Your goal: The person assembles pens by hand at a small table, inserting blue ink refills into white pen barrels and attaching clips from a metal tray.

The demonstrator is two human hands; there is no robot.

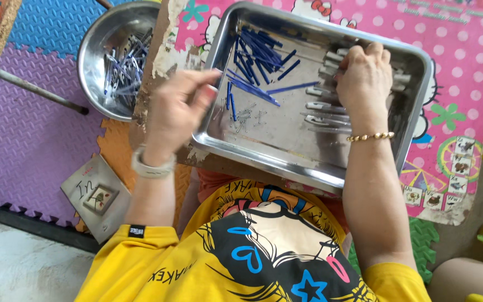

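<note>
We wear a bright yellow short-sleeved shirt [264,251] printed with a cartoon face, blue heart, blue star and pink lips, with a small black tag on one sleeve. A pale wristband [151,166] circles our left wrist; a gold beaded bracelet [370,136] circles our right.

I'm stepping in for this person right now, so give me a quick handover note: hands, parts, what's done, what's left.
Left hand: over the tray's near-left edge, fingers pinched; whether it holds anything I can't tell.
Right hand: on the silver parts at the tray's right side.
Blue tubes: heaped in the tray's far-left part; small springs lie nearby.
Round bowl, left of tray: holds a pile of pieces, seemingly finished.
Left: plenty of loose tubes and silver parts.
</note>
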